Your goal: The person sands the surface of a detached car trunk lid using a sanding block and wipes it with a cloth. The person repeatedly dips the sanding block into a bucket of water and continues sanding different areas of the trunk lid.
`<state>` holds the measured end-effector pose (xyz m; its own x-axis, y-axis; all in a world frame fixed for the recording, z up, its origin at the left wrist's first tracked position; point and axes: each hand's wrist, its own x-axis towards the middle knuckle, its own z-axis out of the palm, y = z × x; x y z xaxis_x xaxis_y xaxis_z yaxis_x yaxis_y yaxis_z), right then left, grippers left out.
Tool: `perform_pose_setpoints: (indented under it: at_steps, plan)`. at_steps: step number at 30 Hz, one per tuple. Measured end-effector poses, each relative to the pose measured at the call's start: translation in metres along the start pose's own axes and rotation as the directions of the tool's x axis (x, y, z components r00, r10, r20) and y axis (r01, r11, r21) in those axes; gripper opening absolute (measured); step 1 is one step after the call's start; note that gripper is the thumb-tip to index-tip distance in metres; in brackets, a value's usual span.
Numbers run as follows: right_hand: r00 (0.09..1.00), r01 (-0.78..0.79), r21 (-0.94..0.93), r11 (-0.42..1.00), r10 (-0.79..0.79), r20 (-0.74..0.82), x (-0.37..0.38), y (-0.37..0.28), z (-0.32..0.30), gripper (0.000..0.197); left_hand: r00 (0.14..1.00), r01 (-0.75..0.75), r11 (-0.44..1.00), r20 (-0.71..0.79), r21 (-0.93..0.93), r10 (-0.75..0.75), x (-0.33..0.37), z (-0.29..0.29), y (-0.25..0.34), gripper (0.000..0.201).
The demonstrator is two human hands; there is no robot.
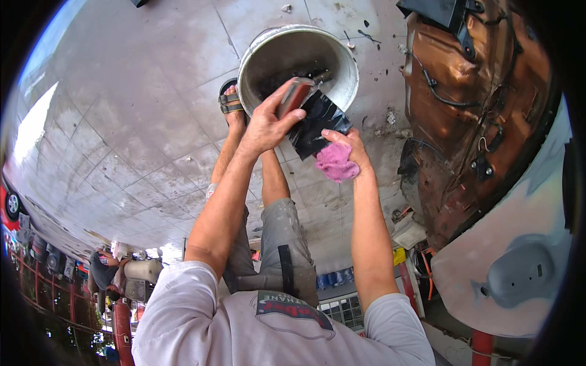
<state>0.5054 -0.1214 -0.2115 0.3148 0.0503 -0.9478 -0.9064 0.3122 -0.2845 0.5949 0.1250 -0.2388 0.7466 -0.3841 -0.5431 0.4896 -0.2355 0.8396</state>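
Note:
My left hand (264, 125) is closed round a reddish-brown block (295, 97) with a grey edge, tilted up over the bucket's near rim. Just beside it is a glossy, wet-looking black sheet (316, 122); whether it is sandpaper or plastic I cannot tell. My right hand (353, 146) grips the sheet by its right edge, thumb on top. A crumpled pink cloth (337, 165) is bunched in that same hand, under the thumb. Beyond both hands stands a round whitish bucket (352, 76) with dark stuff inside its bottom.
A large brown metal vehicle panel (439, 146) with cables stands at the right. Nearer, a pale panel (470, 274) has a grey recess. My sandalled foot (231, 104) is left of the bucket on the tiled floor (152, 116). Another person (105, 268) is far left.

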Motion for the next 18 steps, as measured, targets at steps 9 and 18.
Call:
perform_pose_setpoints:
  at_steps: [9, 18]
  plan:
    - [0.999, 0.039, -0.171, 0.985, -0.033, 0.039, -0.002, -0.049, 0.048, 0.03, 0.877, 0.467, 0.464, 0.463, -0.753, -0.131, -0.022, -0.009, -0.051, 0.077]
    - [0.989, 0.095, -0.766, 0.635, -0.149, -0.001, 0.049, -0.047, 0.054, 0.06, 0.916, 0.392, 0.387, 0.314, -0.834, -0.251, -0.043, -0.018, -0.086, 0.049]
